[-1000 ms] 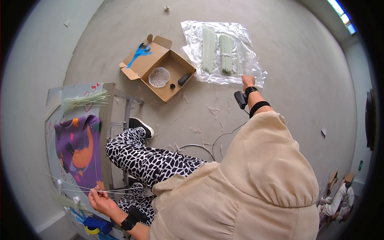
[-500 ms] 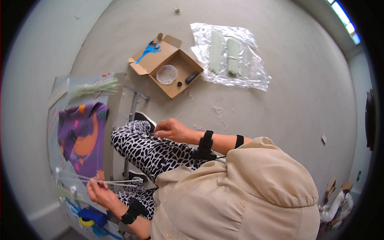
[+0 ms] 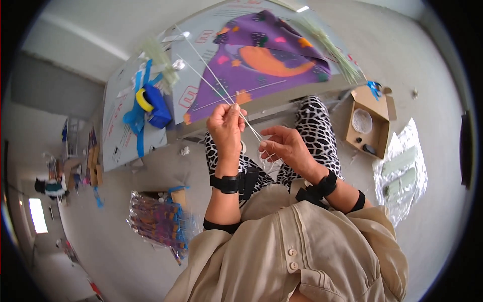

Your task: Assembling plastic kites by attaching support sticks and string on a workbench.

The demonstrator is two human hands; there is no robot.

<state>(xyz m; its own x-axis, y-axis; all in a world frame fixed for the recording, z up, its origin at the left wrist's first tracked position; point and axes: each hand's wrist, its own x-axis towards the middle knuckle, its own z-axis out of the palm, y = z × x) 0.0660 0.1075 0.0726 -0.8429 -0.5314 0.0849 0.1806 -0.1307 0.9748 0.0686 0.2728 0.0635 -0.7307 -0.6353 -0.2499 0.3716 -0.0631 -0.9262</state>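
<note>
My left hand [image 3: 226, 130] pinches a few thin, pale rods [image 3: 210, 84] between thumb and fingertips, above my lap at the table's near edge. Their far ends slant up to the left over a purple cloth [image 3: 234, 80] with orange, pink and dark green figures. On their near ends, my right hand [image 3: 288, 148] closes with thumb and bent fingers. The exact number of rods is hard to make out. The cloth lies spread on the grey-white table board [image 3: 193, 50], its far right part folded over.
Bundles of pale rods [image 3: 334, 53] lie right of the cloth and, blurred, left of it. A blue tape dispenser [image 3: 157, 106] sits at the table's left. On the floor are an open cardboard box [image 3: 383, 130], clear plastic wrap [image 3: 420, 173] with bundles, and a shiny package [image 3: 156, 219].
My view has swung left, bringing the table in front of me. The right hand has left my knee and come to the rods' near ends; the left hand still holds them.
</note>
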